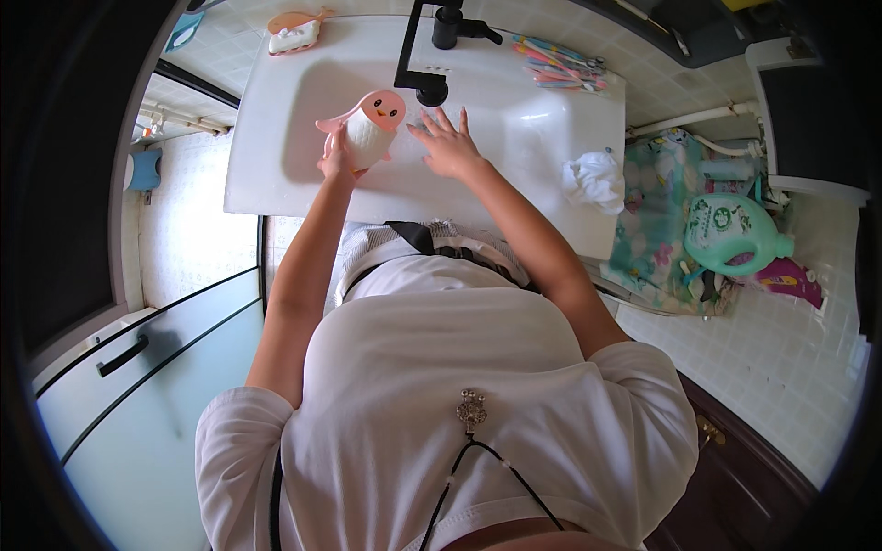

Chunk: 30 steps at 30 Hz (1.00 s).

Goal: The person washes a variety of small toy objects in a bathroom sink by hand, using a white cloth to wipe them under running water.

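Note:
My left hand (338, 154) grips a pink and white penguin-shaped object (370, 140) low on its left side. The penguin is tilted over the left part of the white sink (308, 138), its face turned up; what kind of article it is, I cannot make out. Beneath the spout of the black faucet (432, 92), my right hand (447, 145) is spread with fingers apart and holds nothing. A narrow gap separates that hand from the penguin.
A soap dish with a white bar (294, 37) sits at the back left corner. Several colourful toothbrush-like sticks (562, 64) lie at the back right. A crumpled white cloth (595, 180) rests on the right side. Beyond the counter stands a green jug (730, 232).

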Motion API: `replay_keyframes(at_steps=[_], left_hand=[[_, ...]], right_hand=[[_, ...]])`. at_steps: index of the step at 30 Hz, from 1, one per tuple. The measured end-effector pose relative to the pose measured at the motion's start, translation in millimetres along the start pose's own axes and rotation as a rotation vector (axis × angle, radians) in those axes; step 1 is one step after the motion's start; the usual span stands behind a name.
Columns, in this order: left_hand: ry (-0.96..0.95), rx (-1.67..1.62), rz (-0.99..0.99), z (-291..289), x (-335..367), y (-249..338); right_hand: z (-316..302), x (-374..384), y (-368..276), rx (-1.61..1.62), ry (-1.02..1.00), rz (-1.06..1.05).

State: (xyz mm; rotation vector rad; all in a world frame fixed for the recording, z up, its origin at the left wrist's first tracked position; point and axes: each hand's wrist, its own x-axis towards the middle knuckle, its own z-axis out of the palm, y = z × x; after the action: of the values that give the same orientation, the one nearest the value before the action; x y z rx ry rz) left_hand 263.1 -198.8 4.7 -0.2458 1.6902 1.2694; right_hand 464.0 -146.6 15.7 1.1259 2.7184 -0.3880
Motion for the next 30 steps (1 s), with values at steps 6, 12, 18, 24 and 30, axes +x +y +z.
replay_keyframes(at_steps=[6, 12, 18, 24, 30], left_hand=[[-0.077, 0.069, -0.005, 5, 16, -4], [-0.517, 0.030, -0.153, 23, 0, -9], [-0.403, 0.321, -0.314, 33, 17, -13], [-0.556, 0.631, 0.244, 58, 9, -25], [-0.698, 0.602, 0.393, 72, 12, -41]], right_hand=[[24, 5, 13, 0.333, 0.175, 0.010], [18, 11, 5, 1.854, -0.095, 0.758], [30, 17, 8, 1.982, 0.057, 0.480], [60, 17, 6, 1.010, 0.704, 0.631], [53, 14, 9, 1.124, 0.787, 0.621]])
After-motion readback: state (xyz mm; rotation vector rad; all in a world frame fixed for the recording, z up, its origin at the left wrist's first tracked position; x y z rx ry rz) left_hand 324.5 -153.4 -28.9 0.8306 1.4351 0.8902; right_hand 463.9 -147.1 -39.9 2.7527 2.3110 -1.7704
